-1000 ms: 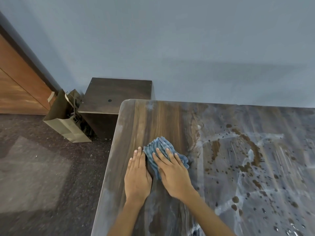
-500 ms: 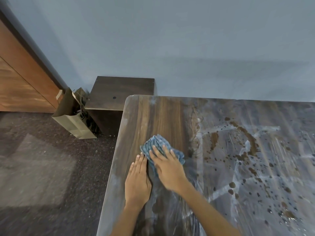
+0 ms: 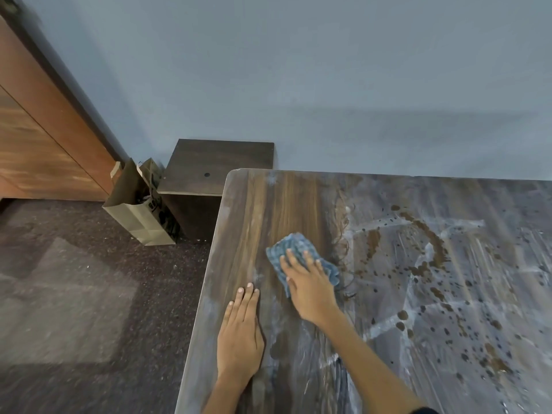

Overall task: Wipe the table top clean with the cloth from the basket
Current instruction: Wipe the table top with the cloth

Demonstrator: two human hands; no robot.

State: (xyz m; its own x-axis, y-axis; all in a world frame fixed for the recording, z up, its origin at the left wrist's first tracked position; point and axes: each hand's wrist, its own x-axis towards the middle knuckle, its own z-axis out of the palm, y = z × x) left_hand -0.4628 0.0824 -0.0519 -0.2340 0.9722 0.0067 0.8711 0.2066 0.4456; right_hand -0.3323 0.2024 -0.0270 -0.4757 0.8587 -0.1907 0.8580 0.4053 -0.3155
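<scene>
right hand (image 3: 309, 283) flat, fingers straight, pressing cloth (image 3: 294, 249) on table (image 3: 239, 210); cloth has moved right, toward the brown spill (image 3: 430, 243). left hand (image 3: 240, 333) flat, holding nothing. stains remain.
</scene>
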